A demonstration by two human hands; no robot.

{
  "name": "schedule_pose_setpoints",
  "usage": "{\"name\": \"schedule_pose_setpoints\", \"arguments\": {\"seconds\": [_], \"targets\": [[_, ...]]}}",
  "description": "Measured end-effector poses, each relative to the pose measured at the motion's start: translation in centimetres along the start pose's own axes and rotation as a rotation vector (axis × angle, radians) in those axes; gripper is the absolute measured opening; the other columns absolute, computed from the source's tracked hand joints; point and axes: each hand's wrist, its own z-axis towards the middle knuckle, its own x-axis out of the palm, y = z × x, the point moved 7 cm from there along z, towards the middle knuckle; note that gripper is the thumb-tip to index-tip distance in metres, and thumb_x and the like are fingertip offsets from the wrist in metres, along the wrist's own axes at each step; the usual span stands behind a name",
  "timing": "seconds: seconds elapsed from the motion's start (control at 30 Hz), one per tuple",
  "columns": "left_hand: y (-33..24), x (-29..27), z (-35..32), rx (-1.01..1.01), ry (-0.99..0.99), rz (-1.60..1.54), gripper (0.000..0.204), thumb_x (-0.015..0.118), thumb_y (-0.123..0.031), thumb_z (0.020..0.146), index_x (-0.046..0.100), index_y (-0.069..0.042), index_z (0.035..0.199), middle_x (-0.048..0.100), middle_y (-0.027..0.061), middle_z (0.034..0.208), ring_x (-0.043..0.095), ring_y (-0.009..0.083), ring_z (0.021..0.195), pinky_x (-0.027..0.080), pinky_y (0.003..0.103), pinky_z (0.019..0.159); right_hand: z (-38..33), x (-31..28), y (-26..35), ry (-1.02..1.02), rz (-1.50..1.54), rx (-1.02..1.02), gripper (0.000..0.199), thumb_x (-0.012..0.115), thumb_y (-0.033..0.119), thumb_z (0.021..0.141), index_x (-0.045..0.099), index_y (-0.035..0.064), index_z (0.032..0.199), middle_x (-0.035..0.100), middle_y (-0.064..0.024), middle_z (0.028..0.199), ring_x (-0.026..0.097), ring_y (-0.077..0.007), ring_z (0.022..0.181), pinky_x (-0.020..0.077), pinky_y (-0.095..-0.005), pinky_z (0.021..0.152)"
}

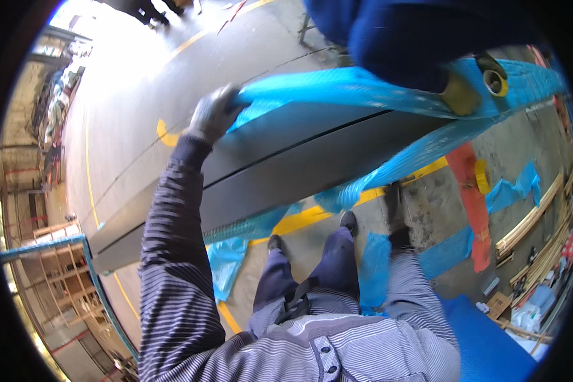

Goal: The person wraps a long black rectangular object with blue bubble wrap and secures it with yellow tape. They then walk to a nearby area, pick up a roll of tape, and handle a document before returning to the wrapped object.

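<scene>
My left hand [215, 114], in a grey glove, is closed on the upper edge of a sheet of blue bubble wrap [312, 86]. That wrap lies along a long dark grey panel [280, 156] with a black groove down its length; the panel's left part is bare. Below the panel's near edge hangs my right hand [395, 207], dark-gloved and smeared by motion, so its fingers cannot be read. Across the panel a co-worker's gloved hand [461, 95] presses on the wrap. The co-worker's other hand is beside a roll of yellow tape [495, 83].
Loose blue wrap [228, 264] lies on the floor near my feet. An orange-red strip [470, 204] with a yellow roll [482, 177] is at the right, near wooden strips [531, 219]. A blue frame [86, 248] stands at the left. Another person is far off at the top.
</scene>
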Motion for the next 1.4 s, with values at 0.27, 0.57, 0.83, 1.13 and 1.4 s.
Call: {"name": "schedule_pose_setpoints", "arguments": {"seconds": [0.27, 0.57, 0.83, 1.13, 1.4], "targets": [[-0.7, -5.3, -3.4, 0.127, 0.339, 0.025, 0.079, 0.085, -0.040, 0.078, 0.056, -0.005, 0.142, 0.072, 0.0251, 0.109, 0.068, 0.0441, 0.104, 0.053, 0.052, 0.090, -8.9, 11.7, -27.1, -0.067, -1.273, 0.150, 0.058, 0.044, 0.052, 0.110, 0.056, 0.0051, 0.143, 0.060, -0.0136, 0.139, 0.059, -0.0291, 0.122, 0.0407, -0.0432, 0.112], [11.4, -19.9, -48.0, -0.288, 0.223, -0.831, 0.041, 0.071, -0.011, 0.098, 0.063, 0.000, 0.137, 0.075, 0.0121, 0.108, 0.072, 0.0154, 0.089, 0.061, 0.028, 0.074, -20.0, 11.7, -32.5, -0.453, -0.831, 0.363, 0.046, 0.066, 0.037, 0.104, 0.064, 0.0034, 0.134, 0.071, -0.0072, 0.116, 0.069, -0.0189, 0.102, 0.0551, -0.0332, 0.091], [0.9, -2.2, -114.6, -1.965, 0.562, -0.564, 0.059, 0.079, -0.047, 0.084, 0.073, -0.003, 0.123, 0.078, 0.0189, 0.103, 0.076, 0.0293, 0.101, 0.058, 0.038, 0.090, -30.6, 3.9, -47.3, -0.095, -1.188, 0.796, 0.033, 0.073, 0.025, 0.100, 0.068, 0.0012, 0.122, 0.071, -0.0091, 0.114, 0.067, -0.0189, 0.096, 0.0543, -0.0334, 0.092], [3.2, 14.2, -138.7, -1.971, 0.602, -0.431, 0.064, 0.081, -0.046, 0.079, 0.072, -0.001, 0.124, 0.076, 0.0169, 0.102, 0.074, 0.0263, 0.085, 0.060, 0.039, 0.077, -53.1, 8.3, -58.3, 0.102, -1.643, 0.768, 0.045, 0.071, 0.020, 0.100, 0.058, -0.0025, 0.137, 0.064, -0.0202, 0.134, 0.062, -0.0299, 0.124, 0.0483, -0.0401, 0.107], [18.4, 49.7, -157.9, -2.295, 0.202, -0.832, 0.132, 0.088, -0.073, 0.062, 0.040, 0.014, 0.150, 0.052, 0.0324, 0.149, 0.052, 0.0383, 0.141, 0.042, 0.041, 0.116, -66.5, 13.3, -73.7, 0.433, -2.450, 0.527, 0.065, 0.080, 0.020, 0.081, 0.058, 0.0058, 0.141, 0.058, -0.0209, 0.136, 0.049, -0.0428, 0.133, 0.0331, -0.0570, 0.117]]}}
